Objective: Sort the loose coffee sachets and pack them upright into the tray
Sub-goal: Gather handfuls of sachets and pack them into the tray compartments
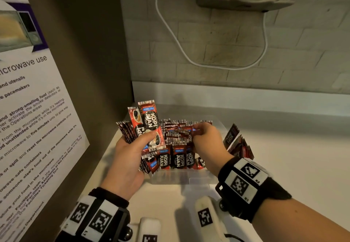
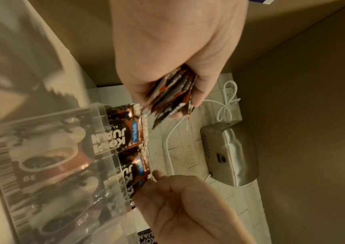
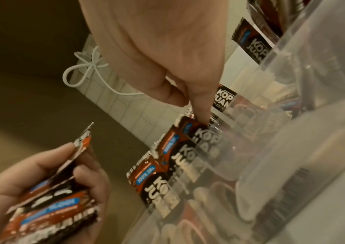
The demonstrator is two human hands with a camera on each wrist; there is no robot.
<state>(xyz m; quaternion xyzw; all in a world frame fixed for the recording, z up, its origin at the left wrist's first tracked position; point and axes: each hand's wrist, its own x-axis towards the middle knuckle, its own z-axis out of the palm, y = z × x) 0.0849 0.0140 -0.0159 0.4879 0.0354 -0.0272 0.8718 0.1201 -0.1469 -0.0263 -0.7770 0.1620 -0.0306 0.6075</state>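
We log a clear plastic tray [image 1: 180, 177] on the white desk [image 1: 284, 156], packed with upright sachets [image 1: 179, 158]. Our left hand [image 1: 128, 158] grips a fanned bundle of sachets [image 1: 146, 126] above the tray's left end. Our right hand [image 1: 206, 143] reaches into the packed rows, its fingers [image 3: 200, 105] pinching one sachet's top; a loose pile [image 1: 238, 143] lies just beside the tray.

Sachets [image 1: 178, 158] upright in tray [image 1: 181, 177]; loose sachets [image 1: 238, 145] right of it
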